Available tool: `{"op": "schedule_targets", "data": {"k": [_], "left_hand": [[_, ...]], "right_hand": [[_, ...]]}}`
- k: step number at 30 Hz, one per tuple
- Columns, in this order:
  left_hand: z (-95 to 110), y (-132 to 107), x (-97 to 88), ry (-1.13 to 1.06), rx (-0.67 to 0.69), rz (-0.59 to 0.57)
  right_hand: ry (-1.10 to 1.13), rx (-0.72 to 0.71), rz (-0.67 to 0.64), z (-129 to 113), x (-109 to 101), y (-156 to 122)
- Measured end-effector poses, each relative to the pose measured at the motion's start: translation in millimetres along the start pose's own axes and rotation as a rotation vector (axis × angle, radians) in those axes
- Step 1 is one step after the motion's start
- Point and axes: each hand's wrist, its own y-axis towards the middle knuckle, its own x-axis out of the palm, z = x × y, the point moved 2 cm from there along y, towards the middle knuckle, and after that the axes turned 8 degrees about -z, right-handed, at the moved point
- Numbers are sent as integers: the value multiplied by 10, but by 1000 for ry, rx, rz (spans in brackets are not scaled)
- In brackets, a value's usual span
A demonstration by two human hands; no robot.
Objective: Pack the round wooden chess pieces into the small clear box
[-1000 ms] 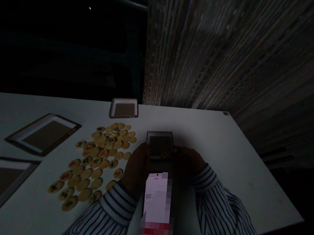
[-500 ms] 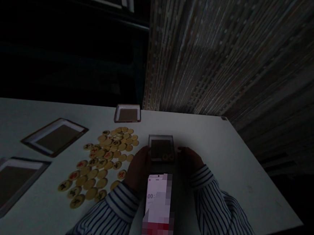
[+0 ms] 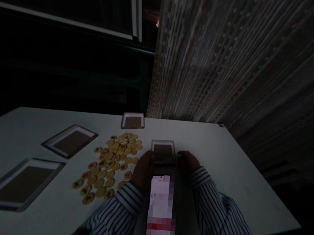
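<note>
Head view: from where I stand, the small tray (image 3: pixel 162 149) lies on the white table (image 3: pixel 237 203) straight ahead of the person, with two discs (image 3: pixel 166 160) at its five o'clock corner. The left hand (image 3: pixel 143 170) is at the tray's eight o'clock side, fingers close together; whether they clamp the rim or only touch it, I can't tell in this gloom. The right hand (image 3: pixel 188 162) sits just off the three o'clock side, fingers curled and seemingly apart from the rim, though I can't tell whether its tips meet.

To steady the tray well, I'd judge, light even pressure from both sides would serve best, keeping it flat so the discs don't slide, and keeping the left wrist clear of the heap of game pieces (image 3: pixel 111 159) at nine o'clock.

As for writing, the phone (image 3: pixel 159 201) at six o'clock reads "00" (the rest is pixelated, with a red band lower down). Some pieces bear red characters, others black, too dim for me to read. I can make out no brand anywhere, nor any label on the three other trays, the farthest tray (image 3: pixel 133 122) at ten o'clock included.
</note>
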Motion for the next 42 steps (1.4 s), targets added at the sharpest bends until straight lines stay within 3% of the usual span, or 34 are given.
{"op": "schedule_targets", "data": {"k": [10,21,42], "left_hand": [[-140,40,85,-36,113,2],[-106,16,41,-53,152,-1],[-108,-23,39,0,93,-1]], "right_hand": [[-17,74,44,-33,29,23],[-5,81,160,-31,141,-29],[52,0,178,35,146,-34]]}}
